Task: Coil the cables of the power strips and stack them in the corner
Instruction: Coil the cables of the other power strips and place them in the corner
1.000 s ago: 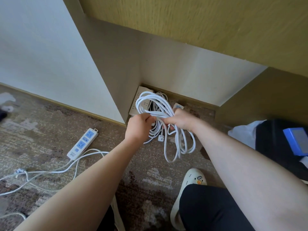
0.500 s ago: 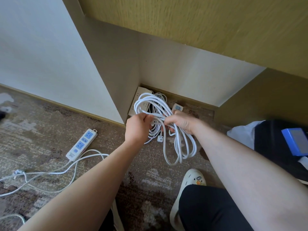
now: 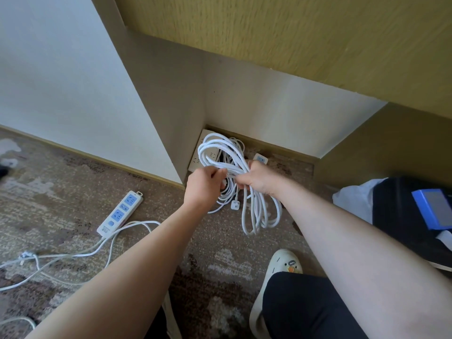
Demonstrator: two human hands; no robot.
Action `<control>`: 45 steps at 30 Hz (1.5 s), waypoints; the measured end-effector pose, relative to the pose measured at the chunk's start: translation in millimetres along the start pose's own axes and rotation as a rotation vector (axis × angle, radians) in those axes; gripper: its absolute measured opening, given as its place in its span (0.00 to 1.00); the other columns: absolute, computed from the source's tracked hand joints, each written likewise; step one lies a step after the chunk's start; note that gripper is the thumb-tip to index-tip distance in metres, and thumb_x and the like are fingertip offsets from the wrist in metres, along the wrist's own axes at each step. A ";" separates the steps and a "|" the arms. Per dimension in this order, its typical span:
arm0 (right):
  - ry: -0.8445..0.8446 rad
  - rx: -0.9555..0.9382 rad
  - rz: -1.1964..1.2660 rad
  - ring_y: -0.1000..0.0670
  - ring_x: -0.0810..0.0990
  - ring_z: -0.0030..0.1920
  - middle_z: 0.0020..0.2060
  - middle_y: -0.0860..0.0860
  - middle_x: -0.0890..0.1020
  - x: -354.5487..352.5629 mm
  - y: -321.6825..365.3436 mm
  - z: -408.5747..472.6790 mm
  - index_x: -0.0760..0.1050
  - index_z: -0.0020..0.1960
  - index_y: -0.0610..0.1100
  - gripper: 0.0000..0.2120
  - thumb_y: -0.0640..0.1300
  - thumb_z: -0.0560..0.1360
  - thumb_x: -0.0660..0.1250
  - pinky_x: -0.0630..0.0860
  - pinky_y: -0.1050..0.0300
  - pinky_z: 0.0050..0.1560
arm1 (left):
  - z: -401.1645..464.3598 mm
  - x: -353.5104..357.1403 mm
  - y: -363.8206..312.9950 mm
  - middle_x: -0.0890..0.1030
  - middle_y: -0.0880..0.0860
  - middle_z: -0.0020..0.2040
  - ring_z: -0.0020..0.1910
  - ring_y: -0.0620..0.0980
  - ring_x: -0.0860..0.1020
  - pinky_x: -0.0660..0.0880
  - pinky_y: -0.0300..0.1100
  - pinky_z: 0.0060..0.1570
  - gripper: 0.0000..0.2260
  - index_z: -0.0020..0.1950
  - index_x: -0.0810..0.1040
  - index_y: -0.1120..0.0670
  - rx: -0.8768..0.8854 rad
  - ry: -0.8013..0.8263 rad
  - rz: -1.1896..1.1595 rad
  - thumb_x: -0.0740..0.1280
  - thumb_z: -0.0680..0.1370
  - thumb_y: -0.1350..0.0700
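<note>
Both hands (image 3: 230, 182) gripping coiled white cable (image 3: 254, 211), apparently mid-wrap

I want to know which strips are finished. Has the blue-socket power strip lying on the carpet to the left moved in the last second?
No. The blue-socket power strip lies at the same angle and spacing from the baseboard; its slight frame shift matches the camera's.

Fingertips of the left hand (image 3: 205, 185) and right hand (image 3: 258, 178) are concealed by the coiled cable (image 3: 230, 165). The white power strip in the corner (image 3: 199, 156) is largely covered by cable loops. The loose cable (image 3: 73, 255) on the carpet runs off the left edge. The blue box (image 3: 434, 207) is cut by the right edge.
</note>
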State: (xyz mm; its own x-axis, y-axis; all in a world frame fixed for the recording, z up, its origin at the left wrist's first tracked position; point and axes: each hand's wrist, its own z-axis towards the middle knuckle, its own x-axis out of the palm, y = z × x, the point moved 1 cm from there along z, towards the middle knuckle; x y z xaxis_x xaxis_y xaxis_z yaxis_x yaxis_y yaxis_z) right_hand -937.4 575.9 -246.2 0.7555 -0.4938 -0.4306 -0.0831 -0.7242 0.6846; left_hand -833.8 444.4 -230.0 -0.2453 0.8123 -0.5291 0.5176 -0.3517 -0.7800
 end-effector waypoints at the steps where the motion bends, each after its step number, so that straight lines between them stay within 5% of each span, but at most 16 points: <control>1: -0.038 -0.013 -0.005 0.52 0.79 0.33 0.35 0.50 0.80 1.4 -2.0 2.5 0.75 0.44 0.49 0.06 0.41 0.72 0.71 0.76 0.59 0.32 | 1.6 -2.2 1.7 0.75 0.50 0.27 0.24 0.47 0.69 0.65 0.39 0.26 0.17 0.34 0.74 0.56 0.002 0.015 0.018 0.63 0.80 0.50; 6: -0.205 -0.006 -0.044 0.51 0.81 0.33 0.37 0.49 0.82 -8.0 -18.2 10.5 0.76 0.46 0.51 0.08 0.49 0.73 0.75 0.79 0.55 0.33 | 6.5 -28.4 18.5 0.76 0.46 0.28 0.23 0.43 0.69 0.66 0.37 0.25 0.09 0.40 0.78 0.51 0.019 0.070 0.076 0.67 0.76 0.48; 9: -0.294 0.009 -0.037 0.45 0.84 0.41 0.41 0.46 0.84 -21.0 -24.2 11.4 0.77 0.46 0.49 0.12 0.52 0.70 0.78 0.80 0.51 0.43 | 7.4 -56.1 36.0 0.73 0.43 0.23 0.19 0.39 0.67 0.60 0.31 0.19 0.11 0.36 0.78 0.50 0.017 0.023 0.109 0.69 0.76 0.48; 12: -0.271 -0.011 -0.083 0.44 0.84 0.43 0.41 0.46 0.85 -20.8 -26.3 10.8 0.79 0.47 0.48 0.16 0.57 0.68 0.78 0.81 0.45 0.49 | 9.9 -72.5 49.0 0.70 0.45 0.23 0.19 0.40 0.63 0.61 0.36 0.22 0.11 0.35 0.79 0.50 -0.004 -0.020 0.070 0.69 0.76 0.47; 17: -0.256 -0.029 -0.141 0.47 0.81 0.33 0.34 0.50 0.82 -11.4 -24.2 7.0 0.80 0.43 0.50 0.21 0.67 0.66 0.73 0.79 0.51 0.37 | 6.8 -66.5 43.6 0.68 0.43 0.21 0.20 0.40 0.63 0.60 0.31 0.21 0.12 0.42 0.80 0.55 0.049 -0.050 -0.012 0.66 0.79 0.49; 21: -0.349 0.035 -0.032 0.41 0.84 0.36 0.36 0.45 0.84 -19.6 -26.5 9.7 0.80 0.44 0.48 0.19 0.64 0.68 0.75 0.82 0.43 0.42 | 5.3 -77.1 54.5 0.68 0.44 0.22 0.20 0.41 0.63 0.60 0.37 0.24 0.12 0.41 0.82 0.51 0.048 0.037 0.116 0.66 0.77 0.45; 24: -0.452 0.068 0.057 0.47 0.78 0.30 0.30 0.50 0.79 -25.9 -27.8 10.0 0.78 0.42 0.48 0.17 0.61 0.71 0.74 0.75 0.55 0.31 | 5.8 -99.5 70.3 0.72 0.44 0.24 0.23 0.41 0.67 0.63 0.39 0.27 0.09 0.41 0.82 0.47 0.035 0.057 0.175 0.67 0.77 0.45; 33: -0.532 0.159 0.121 0.51 0.75 0.26 0.29 0.51 0.77 -32.0 -26.1 10.6 0.76 0.41 0.44 0.21 0.63 0.73 0.71 0.67 0.61 0.28 | -1.2 -117.5 90.3 0.74 0.51 0.31 0.28 0.48 0.67 0.63 0.39 0.28 0.09 0.44 0.83 0.52 -0.172 -0.155 -0.021 0.64 0.80 0.53; 39: -0.424 0.117 0.175 0.50 0.76 0.28 0.30 0.50 0.77 -17.0 -11.5 16.1 0.75 0.42 0.44 0.21 0.63 0.73 0.71 0.71 0.58 0.32 | -36.6 -24.4 36.2 0.73 0.49 0.30 0.22 0.43 0.64 0.63 0.36 0.21 0.14 0.44 0.80 0.57 -0.189 0.420 0.131 0.60 0.82 0.52; 45: -0.471 0.184 0.202 0.51 0.76 0.25 0.29 0.50 0.77 -25.6 -17.6 12.3 0.75 0.42 0.45 0.20 0.62 0.73 0.72 0.69 0.60 0.28 | -21.8 -11.6 30.3 0.62 0.47 0.24 0.19 0.44 0.58 0.56 0.35 0.19 0.15 0.36 0.69 0.55 -0.555 0.325 -0.602 0.57 0.83 0.55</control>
State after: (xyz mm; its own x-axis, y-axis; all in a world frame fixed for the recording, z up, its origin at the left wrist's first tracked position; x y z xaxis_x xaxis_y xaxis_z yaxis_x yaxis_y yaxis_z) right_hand -963.2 595.4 -254.5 0.3435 -0.7635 -0.5469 -0.3406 -0.6440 0.6850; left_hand -797.3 434.5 -240.2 -0.4029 0.9090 0.1065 0.7201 0.3867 -0.5761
